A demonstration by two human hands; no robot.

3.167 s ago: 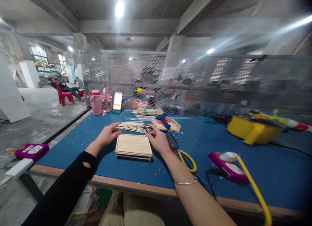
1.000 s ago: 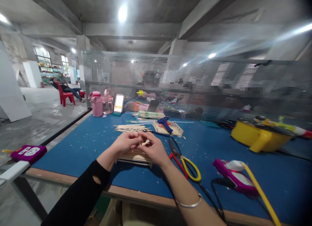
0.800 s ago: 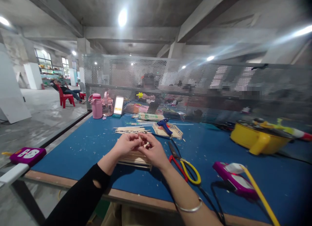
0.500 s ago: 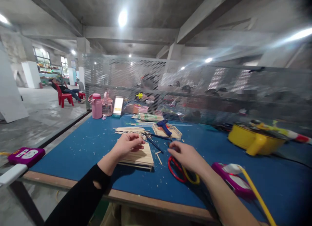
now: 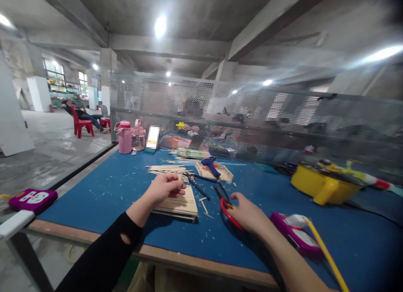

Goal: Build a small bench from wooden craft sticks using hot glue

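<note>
My left hand [image 5: 166, 187] is closed in a pinch over the stack of flat wooden sticks [image 5: 179, 204]. A small pale piece shows between the fingertips; most of it is hidden. To the right, my right hand [image 5: 247, 212] is closed around the scissors [image 5: 229, 214], which have red and yellow handles. Their dark blades point away and to the left. Between the hands lie short bits of stick [image 5: 204, 206] and dark-handled pliers [image 5: 198, 187].
Behind lie loose sticks [image 5: 166, 170], a blue glue gun [image 5: 210, 166] and a wooden frame [image 5: 201, 171]. A yellow pot [image 5: 310, 183] and a purple power strip [image 5: 297, 237] stand right. A pink flask [image 5: 125, 137] is at the back left, before a perforated screen [image 5: 151, 90].
My right hand has closed on the scissors and turned them, with the blades now showing to the left of the fingers. My left hand has stayed nearly still.
</note>
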